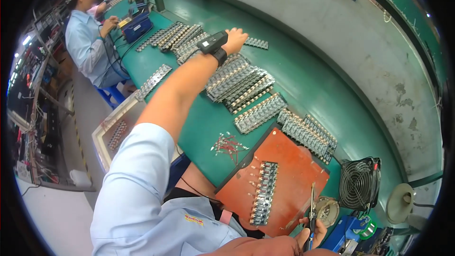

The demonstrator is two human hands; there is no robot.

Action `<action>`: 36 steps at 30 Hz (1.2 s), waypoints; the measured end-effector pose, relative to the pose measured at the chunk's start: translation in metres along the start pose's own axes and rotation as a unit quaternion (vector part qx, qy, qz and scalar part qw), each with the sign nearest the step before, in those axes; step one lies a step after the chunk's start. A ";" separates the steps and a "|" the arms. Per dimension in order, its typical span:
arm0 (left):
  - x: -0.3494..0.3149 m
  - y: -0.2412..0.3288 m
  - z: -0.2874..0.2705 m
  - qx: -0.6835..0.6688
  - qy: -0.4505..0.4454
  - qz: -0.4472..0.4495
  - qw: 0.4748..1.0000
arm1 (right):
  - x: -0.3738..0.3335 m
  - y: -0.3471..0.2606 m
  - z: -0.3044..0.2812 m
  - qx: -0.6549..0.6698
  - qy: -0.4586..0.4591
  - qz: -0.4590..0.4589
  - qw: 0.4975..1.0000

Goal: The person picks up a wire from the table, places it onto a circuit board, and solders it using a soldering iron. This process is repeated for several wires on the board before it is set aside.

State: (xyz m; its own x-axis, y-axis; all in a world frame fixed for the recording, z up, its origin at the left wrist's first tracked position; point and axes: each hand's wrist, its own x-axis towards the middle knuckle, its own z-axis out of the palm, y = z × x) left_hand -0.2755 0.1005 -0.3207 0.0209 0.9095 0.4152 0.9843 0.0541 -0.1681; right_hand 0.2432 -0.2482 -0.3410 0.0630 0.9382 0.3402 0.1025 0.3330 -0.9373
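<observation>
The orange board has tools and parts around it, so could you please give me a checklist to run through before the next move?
1. Soldering iron held in the right hand: ok.
2. Circuit strip lying on the orange board: ok.
3. Iron's tip apart from that strip: ok.
4. Red wires neatly lined up: not ok, loosely piled on the green table.
5. Left hand's grip on anything: cannot tell.
6. Fan turning: cannot tell.
</observation>
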 end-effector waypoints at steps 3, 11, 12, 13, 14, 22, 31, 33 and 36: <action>0.024 0.010 0.042 -0.019 -0.081 -0.026 0.996 | 0.002 -0.008 -0.002 -0.004 0.003 0.016 1.000; 0.054 -0.008 0.080 -0.036 -0.083 -0.047 0.995 | 0.014 -0.008 -0.004 -0.049 -0.012 0.029 0.998; 0.057 0.015 0.062 -0.013 -0.070 -0.039 0.997 | 0.018 -0.010 -0.003 -0.052 -0.013 0.030 0.998; 0.051 0.009 0.058 0.025 -0.047 -0.038 0.998 | 0.027 -0.008 0.000 -0.037 -0.032 0.023 0.999; 0.045 0.005 0.056 0.061 -0.025 -0.031 0.997 | 0.034 -0.006 0.005 -0.023 -0.046 0.018 0.998; -0.034 0.003 -0.095 -0.140 0.090 -0.006 0.986 | 0.022 -0.001 0.012 0.027 -0.019 -0.002 0.999; -0.292 -0.157 -0.134 -0.029 0.031 -0.293 0.955 | 0.006 0.001 0.005 -0.016 -0.033 -0.044 0.998; -0.314 -0.166 -0.096 -0.015 0.022 -0.309 0.951 | 0.012 -0.001 -0.006 0.021 -0.100 0.058 0.993; -0.324 -0.165 -0.059 0.029 0.042 -0.332 0.942 | 0.011 -0.009 0.011 0.033 -0.080 0.056 0.995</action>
State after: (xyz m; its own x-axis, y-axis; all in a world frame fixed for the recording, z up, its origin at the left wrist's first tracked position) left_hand -0.4341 -0.2277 -0.3743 -0.5793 0.6324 0.5143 0.7746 0.6235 0.1058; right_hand 0.2317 -0.2399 -0.3300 -0.0881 0.9711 0.2219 0.0378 0.2259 -0.9734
